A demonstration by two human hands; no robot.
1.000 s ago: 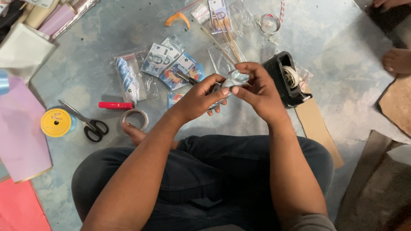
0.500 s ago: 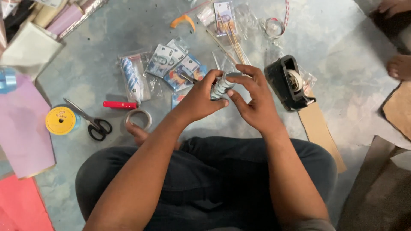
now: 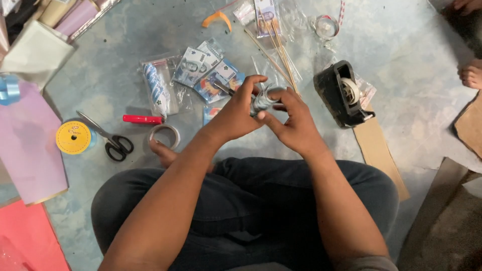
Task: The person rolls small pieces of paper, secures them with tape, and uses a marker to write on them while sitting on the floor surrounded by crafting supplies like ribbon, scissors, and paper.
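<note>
I see my left hand (image 3: 236, 113) and right hand (image 3: 293, 123) meeting above the floor (image 3: 401, 55), both pinched closed around a small rolled banknote (image 3: 262, 100) held between the fingertips; just behind lie thin wooden sticks (image 3: 281, 55); a black tape dispenser (image 3: 341, 95) sits to the right; scissors (image 3: 108, 138) and a yellow ribbon spool (image 3: 74, 137) rest well apart on the left.

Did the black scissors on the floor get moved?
No. The black scissors lie between the yellow ribbon spool and the tape ring, exactly as before; only the camera shifted.
</note>
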